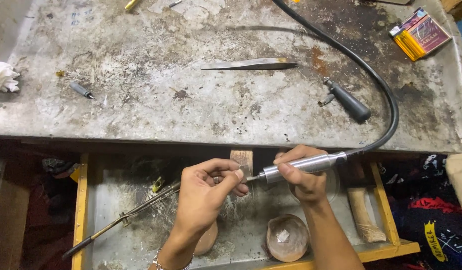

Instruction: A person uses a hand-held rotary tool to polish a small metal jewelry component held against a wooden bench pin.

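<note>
1. A small flat metal piece (244,171) is pinched between the thumb and fingertips of the left hand (206,192), just below the middle of the frame, against a wooden peg (241,157) that juts from the front edge of the bench.
2. A silver rotary handpiece (303,164) is gripped in the right hand (303,175), the fingers closed around its barrel. Its fine bit is pointed left and appears to meet the edge of the metal piece.
3. A thick black flexible shaft (363,65) is seen to run from the handpiece up and round to the top of the frame.
4. The step in hand is judged to be grinding or drilling of the metal piece at the peg.
5. For the next move, a steady pinch and light, even pressure of the bit are judged to be needed, since the piece is small and the fingertips lie close to the bit.
6. On the scarred metal bench top (141,100), tweezers (251,64) lie in the upper middle, a black-handled tool (347,101) to the right, and a small dark bit (81,90) to the left.
7. A packet with a yellow lighter (421,32) is noted at the upper right, and a white rag (2,77) at the left edge.
8. In the open drawer (81,200) below, a long metal tool (126,217) lies lower left, and a wooden bowl (287,237) with a scrap of foil sits lower middle.
</note>
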